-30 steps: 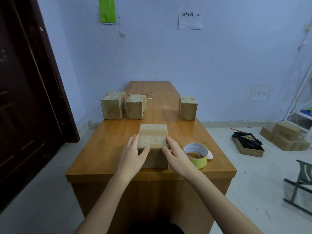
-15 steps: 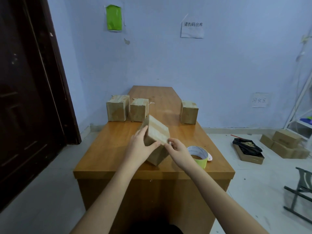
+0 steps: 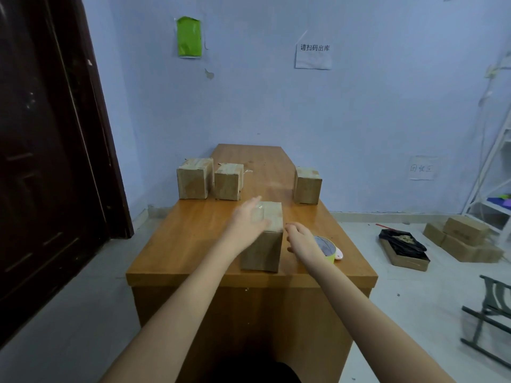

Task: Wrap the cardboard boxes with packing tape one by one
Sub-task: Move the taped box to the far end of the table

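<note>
At the far left of the frame I see a dark door, and in the upper centre-left a green sheet fixed to the blue wall. On the wooden table, three cardboard boxes stand toward the far end: one box at centre-left, a second box just beside it on its right, and a third box well apart at centre-right. The nearest cardboard box stands upright near the front edge of the table, at the centre of the frame. My left arm extends from the lower left up toward this box; my left hand lies against its upper left side with fingers straight and spread, motion-blurred, so I cannot tell whether it presses the surface. My right arm extends from the lower right; my right hand sits just right of the box, fingers loosely curled and gripping nothing, apart from the box side. The tape roll, with a yellow-green rim, lies flat on the table directly behind my right hand, partly hidden by it. At the lower right, further cartons rest on the floor.
</note>
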Tool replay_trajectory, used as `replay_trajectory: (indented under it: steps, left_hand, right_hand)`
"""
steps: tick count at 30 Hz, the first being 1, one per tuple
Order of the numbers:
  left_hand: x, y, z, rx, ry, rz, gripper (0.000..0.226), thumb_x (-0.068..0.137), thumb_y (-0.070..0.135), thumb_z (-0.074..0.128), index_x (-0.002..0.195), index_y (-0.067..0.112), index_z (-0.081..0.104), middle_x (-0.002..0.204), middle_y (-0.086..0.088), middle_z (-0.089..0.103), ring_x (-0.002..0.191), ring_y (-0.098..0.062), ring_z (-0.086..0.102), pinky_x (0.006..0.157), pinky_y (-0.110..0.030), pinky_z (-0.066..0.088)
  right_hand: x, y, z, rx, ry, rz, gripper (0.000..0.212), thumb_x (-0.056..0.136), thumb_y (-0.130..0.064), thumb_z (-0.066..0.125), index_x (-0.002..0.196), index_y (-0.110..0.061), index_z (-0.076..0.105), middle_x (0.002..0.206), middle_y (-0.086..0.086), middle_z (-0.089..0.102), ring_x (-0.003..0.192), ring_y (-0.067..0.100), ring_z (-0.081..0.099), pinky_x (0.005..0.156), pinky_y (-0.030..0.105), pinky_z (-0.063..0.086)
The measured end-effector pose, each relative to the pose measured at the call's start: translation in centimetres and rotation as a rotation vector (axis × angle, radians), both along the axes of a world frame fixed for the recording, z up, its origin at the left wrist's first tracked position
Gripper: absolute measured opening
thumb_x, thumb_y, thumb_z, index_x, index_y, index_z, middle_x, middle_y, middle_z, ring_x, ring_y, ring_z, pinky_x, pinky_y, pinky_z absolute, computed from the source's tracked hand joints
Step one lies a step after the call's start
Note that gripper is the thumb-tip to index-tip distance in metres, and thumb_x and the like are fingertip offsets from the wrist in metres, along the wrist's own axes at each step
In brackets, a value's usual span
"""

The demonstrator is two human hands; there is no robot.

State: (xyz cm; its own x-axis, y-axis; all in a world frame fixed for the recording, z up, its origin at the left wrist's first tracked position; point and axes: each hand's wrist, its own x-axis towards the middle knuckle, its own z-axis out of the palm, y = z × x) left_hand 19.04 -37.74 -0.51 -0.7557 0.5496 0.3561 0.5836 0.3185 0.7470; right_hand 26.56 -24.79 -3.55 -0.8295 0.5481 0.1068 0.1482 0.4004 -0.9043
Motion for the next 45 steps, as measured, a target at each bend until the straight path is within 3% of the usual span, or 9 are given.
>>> replay_trajectory:
  steps: [3, 7, 11, 17, 20, 24, 28, 36, 45]
  left_hand:
    - [-1.2, -0.8, 0.1, -0.028, -0.090, 0.188, 0.058, 0.095, 0.041, 0.047, 0.146, 0.021, 0.028, 0.152, -0.002, 0.029, 0.137, -0.023, 0.030, 0.105, -0.041, 0.033]
    - [-1.9, 0.6, -0.6, -0.184, -0.383, 0.118, 0.065, 0.096, 0.048, 0.039, 0.148, 0.013, 0.022, 0.152, -0.009, 0.026, 0.137, -0.028, 0.030, 0.108, -0.045, 0.028]
    - [-3.1, 2.9, 0.3, -0.089, -0.336, 0.163, 0.053, 0.096, 0.039, 0.045, 0.138, 0.008, 0.037, 0.134, -0.012, 0.049, 0.117, -0.027, 0.049, 0.098, -0.042, 0.042]
    - [-7.2, 5.9, 2.8, -0.036, -0.219, 0.218, 0.057, 0.096, 0.041, 0.042, 0.142, 0.010, 0.032, 0.139, -0.011, 0.046, 0.123, -0.030, 0.046, 0.095, -0.037, 0.039]
    - [-9.4, 7.9, 3.1, -0.048, -0.231, 0.230, 0.062, 0.096, 0.043, 0.040, 0.148, 0.015, 0.021, 0.148, -0.009, 0.035, 0.132, -0.030, 0.037, 0.103, -0.039, 0.034]
    - [-12.8, 10.5, 2.7, -0.077, -0.181, 0.209, 0.062, 0.095, 0.044, 0.042, 0.149, 0.027, 0.017, 0.149, -0.002, 0.035, 0.131, -0.027, 0.039, 0.100, -0.038, 0.036]
    - [-16.9, 13.5, 2.1, -0.104, -0.191, 0.174, 0.056, 0.095, 0.045, 0.041, 0.146, 0.028, 0.026, 0.147, -0.001, 0.038, 0.130, -0.026, 0.040, 0.100, -0.037, 0.035]
    - [-24.7, 18.2, 1.6, -0.114, -0.162, 0.201, 0.054, 0.095, 0.047, 0.038, 0.145, 0.030, 0.028, 0.145, -0.001, 0.041, 0.130, -0.026, 0.040, 0.103, -0.037, 0.034]
    - [-29.0, 22.0, -1.3, -0.120, -0.167, 0.167, 0.055, 0.097, 0.045, 0.037, 0.147, 0.025, 0.025, 0.146, -0.006, 0.039, 0.128, -0.028, 0.042, 0.091, -0.033, 0.035]
  right_hand:
    - [-0.5, 0.0, 0.8, 0.027, 0.000, 0.003, 0.045, 0.101, -0.037, 0.034, 0.139, -0.013, 0.040, 0.136, 0.005, 0.049, 0.113, 0.015, 0.046, 0.101, 0.042, 0.045]
    - [-2.2, -1.1, 2.0, 0.039, -0.167, 0.044, 0.063, 0.100, -0.044, 0.033, 0.148, -0.006, 0.019, 0.149, 0.012, 0.035, 0.131, 0.029, 0.040, 0.103, 0.044, 0.042]
    - [-4.6, -1.1, 3.9, 0.070, -0.196, 0.016, 0.060, 0.102, -0.031, 0.034, 0.146, 0.003, 0.010, 0.144, 0.018, 0.040, 0.126, 0.032, 0.045, 0.097, 0.041, 0.045]
    - [-9.0, 1.5, 7.2, 0.244, -0.129, -0.070, 0.065, 0.101, -0.032, 0.035, 0.150, -0.005, 0.003, 0.135, 0.015, 0.051, 0.116, 0.031, 0.055, 0.091, 0.039, 0.049]
    - [-11.2, 3.2, 7.0, 0.308, -0.063, -0.099, 0.057, 0.100, -0.033, 0.034, 0.151, -0.018, 0.013, 0.126, 0.011, 0.058, 0.105, 0.029, 0.060, 0.082, 0.038, 0.049]
    - [-14.5, 6.2, 5.9, 0.272, -0.033, -0.104, 0.045, 0.100, -0.033, 0.034, 0.141, -0.016, 0.038, 0.135, 0.007, 0.054, 0.118, 0.027, 0.053, 0.088, 0.034, 0.042]
    - [-18.2, 9.3, 5.3, 0.269, -0.038, -0.097, 0.045, 0.100, -0.033, 0.036, 0.142, -0.017, 0.038, 0.139, 0.006, 0.051, 0.123, 0.026, 0.050, 0.096, 0.036, 0.041]
    - [-26.0, 14.2, 5.4, 0.289, -0.026, -0.091, 0.042, 0.100, -0.031, 0.038, 0.140, -0.018, 0.041, 0.137, 0.007, 0.053, 0.119, 0.026, 0.052, 0.086, 0.031, 0.039]
    - [-30.8, 18.1, 2.4, 0.249, -0.051, -0.096, 0.042, 0.099, -0.029, 0.038, 0.140, -0.018, 0.041, 0.135, 0.006, 0.054, 0.117, 0.025, 0.053, 0.083, 0.029, 0.039]
